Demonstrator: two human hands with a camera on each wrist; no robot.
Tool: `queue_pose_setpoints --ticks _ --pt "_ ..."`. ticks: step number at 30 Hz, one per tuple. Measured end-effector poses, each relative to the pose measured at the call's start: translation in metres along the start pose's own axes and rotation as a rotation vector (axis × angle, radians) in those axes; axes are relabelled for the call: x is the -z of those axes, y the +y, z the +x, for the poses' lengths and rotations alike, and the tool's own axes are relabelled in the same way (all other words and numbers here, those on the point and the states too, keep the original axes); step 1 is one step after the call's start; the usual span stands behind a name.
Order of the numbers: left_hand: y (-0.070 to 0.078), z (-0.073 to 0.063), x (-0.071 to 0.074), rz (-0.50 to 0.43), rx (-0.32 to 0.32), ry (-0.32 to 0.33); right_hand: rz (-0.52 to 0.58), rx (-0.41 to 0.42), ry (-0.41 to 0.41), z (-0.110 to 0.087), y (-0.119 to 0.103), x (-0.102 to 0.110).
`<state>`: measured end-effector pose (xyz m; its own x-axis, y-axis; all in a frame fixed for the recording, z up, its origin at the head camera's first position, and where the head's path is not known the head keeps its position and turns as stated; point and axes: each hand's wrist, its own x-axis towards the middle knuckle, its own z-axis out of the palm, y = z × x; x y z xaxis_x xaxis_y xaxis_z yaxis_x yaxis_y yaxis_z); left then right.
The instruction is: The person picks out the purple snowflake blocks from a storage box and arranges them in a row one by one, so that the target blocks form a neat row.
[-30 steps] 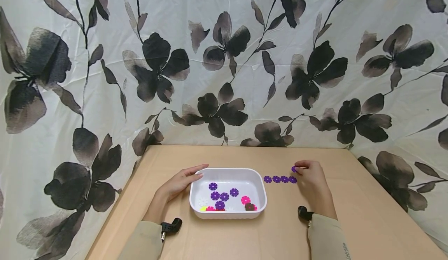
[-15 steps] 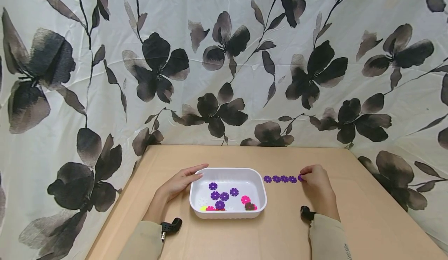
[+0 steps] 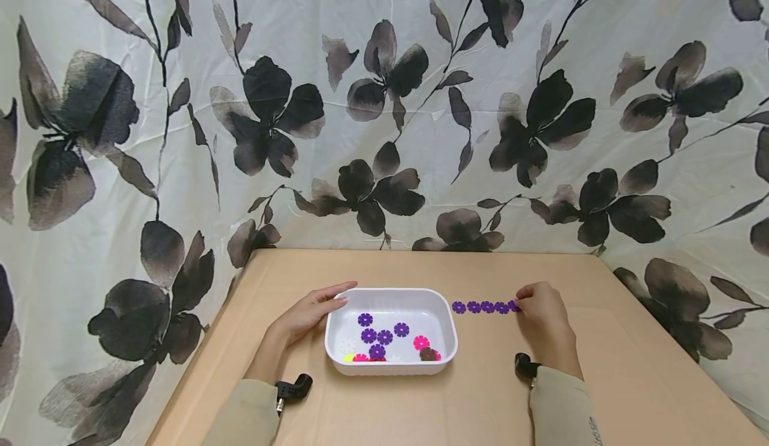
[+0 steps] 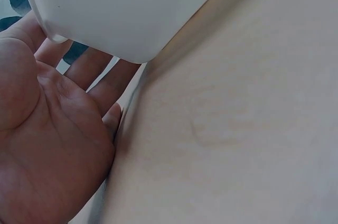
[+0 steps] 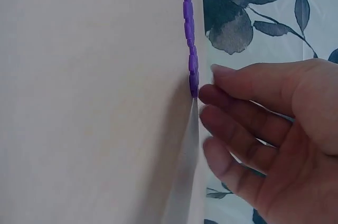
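No longer held clear of the row (image 3: 488, 307), the fifth purple flower (image 3: 513, 306) is now set at its right end on the desk (image 3: 468, 406) — so that spot's basically filled, seemingly — lightly pinched by almost-closed fingers of the right hand (image 3: 545, 314), white tray (image 3: 390, 368) gripped by the left hand (image 3: 308, 310).

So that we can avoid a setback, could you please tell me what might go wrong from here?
The right hand is at one end of the row of purple flower pieces, so a slight nudge might disturb it. The left hand holds the white tray close to the row's other end; sliding the tray sideways could bump it.
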<state>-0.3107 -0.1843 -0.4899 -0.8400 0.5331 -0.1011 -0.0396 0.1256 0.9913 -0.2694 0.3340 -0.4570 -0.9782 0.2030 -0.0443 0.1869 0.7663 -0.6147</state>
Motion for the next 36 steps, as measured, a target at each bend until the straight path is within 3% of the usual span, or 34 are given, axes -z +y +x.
queue_pose_setpoints --ticks 3,5,11,14,18,22,28,36 --pt "0.0 0.0 0.001 -0.006 0.0 -0.005 -0.011 0.016 0.035 0.001 -0.009 0.001" --pt "0.0 0.0 0.001 -0.007 -0.001 -0.006 0.041 0.071 0.069 0.003 -0.018 0.001" --pt "0.0 0.001 0.002 0.004 0.001 -0.001 0.304 0.318 0.127 0.006 -0.063 -0.009" --pt "0.0 0.001 0.002 0.004 0.0 -0.009 0.362 0.43 0.126 0.002 -0.087 -0.019" --pt "0.001 0.001 0.002 0.003 0.002 -0.01 0.371 0.549 0.07 -0.005 -0.116 -0.034" --pt "0.001 0.0 0.002 0.003 0.002 -0.006 0.33 0.62 -0.046 -0.014 -0.138 -0.053" --pt "0.001 0.001 0.001 0.009 -0.005 -0.008 0.246 0.657 -0.22 -0.024 -0.157 -0.079" --pt "-0.001 0.002 0.001 0.003 0.002 -0.005 0.104 0.685 -0.381 -0.028 -0.163 -0.103"
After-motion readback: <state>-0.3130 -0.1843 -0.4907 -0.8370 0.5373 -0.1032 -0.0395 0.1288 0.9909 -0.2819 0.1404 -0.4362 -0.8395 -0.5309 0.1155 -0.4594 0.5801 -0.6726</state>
